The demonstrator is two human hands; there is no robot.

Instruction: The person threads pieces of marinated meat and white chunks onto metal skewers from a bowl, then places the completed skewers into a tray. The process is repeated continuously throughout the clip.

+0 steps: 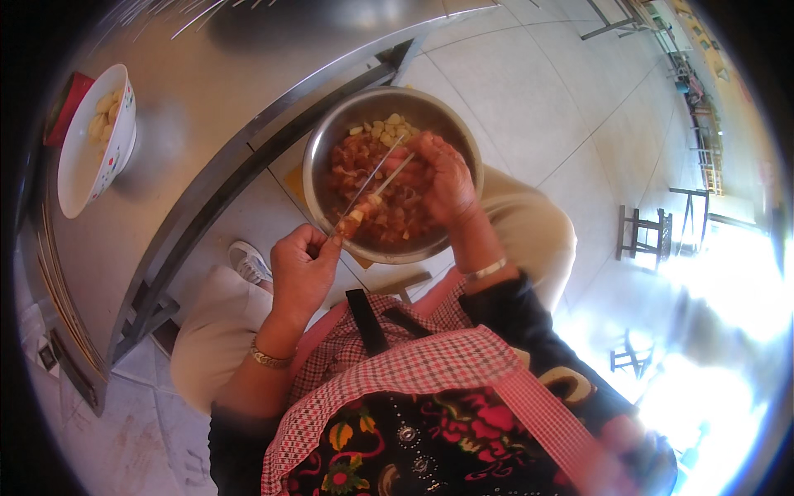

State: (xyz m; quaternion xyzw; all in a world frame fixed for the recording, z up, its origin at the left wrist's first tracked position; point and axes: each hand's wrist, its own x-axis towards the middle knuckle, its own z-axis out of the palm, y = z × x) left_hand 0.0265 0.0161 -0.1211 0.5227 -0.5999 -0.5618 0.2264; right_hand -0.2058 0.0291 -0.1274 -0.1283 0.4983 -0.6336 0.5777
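Observation:
My left hand (305, 265) pinches the lower end of thin skewers (372, 180), one of them shiny like metal. Chunks of meat and pale garlic pieces (355, 217) are threaded just above its fingertips. Over the metal basin (317, 180) is my right hand (445, 177), fingers curled close to the skewers' upper ends. Those fingers are partly hidden and blurred, so whether they grip anything is unclear. Reddish cut meat (348, 158) fills the basin's bottom, with a heap of peeled garlic (392, 127) at its far side.
To the left stands a metal-topped table (205, 93). On it are a white flowered bowl (87, 167) of garlic cloves, a red container (69, 108) and several thin metal skewers (197, 18) at the far edge. Stools (645, 232) stand on the tiled floor (558, 105) to the right.

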